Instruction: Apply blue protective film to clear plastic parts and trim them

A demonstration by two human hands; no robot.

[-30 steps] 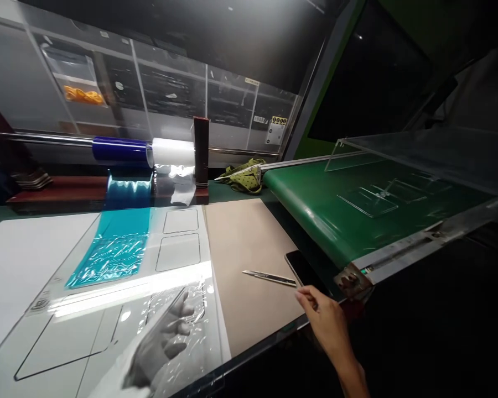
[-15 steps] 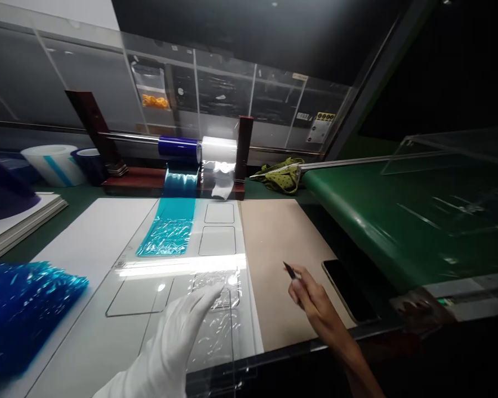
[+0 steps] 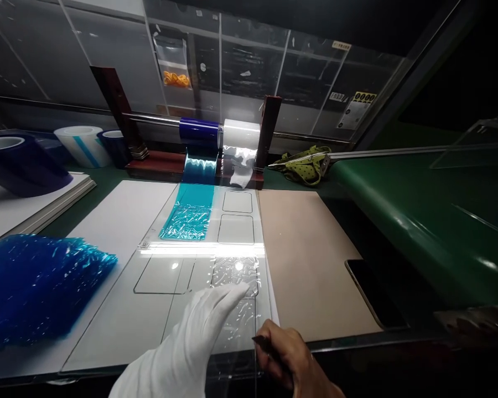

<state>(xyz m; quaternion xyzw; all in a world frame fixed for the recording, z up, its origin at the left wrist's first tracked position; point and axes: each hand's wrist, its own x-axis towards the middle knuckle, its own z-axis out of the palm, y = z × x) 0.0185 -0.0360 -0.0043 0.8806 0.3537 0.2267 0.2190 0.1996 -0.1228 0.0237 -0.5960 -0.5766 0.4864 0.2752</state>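
The gloved left hand (image 3: 199,337) lay flat and unclenched on wrinkled clear film (image 3: 234,298) covering the acrylic sheet (image 3: 149,309) at the near edge. The bare right hand (image 3: 288,359) gripped a slim knife (image 3: 262,344) beside it.

A single head-worn camera looked forward and down from close above the gloved left hand (image 3: 199,337) and bare right hand (image 3: 292,359), facing across the acrylic sheet (image 3: 157,309) beyond them toward the film rolls (image 3: 219,132).
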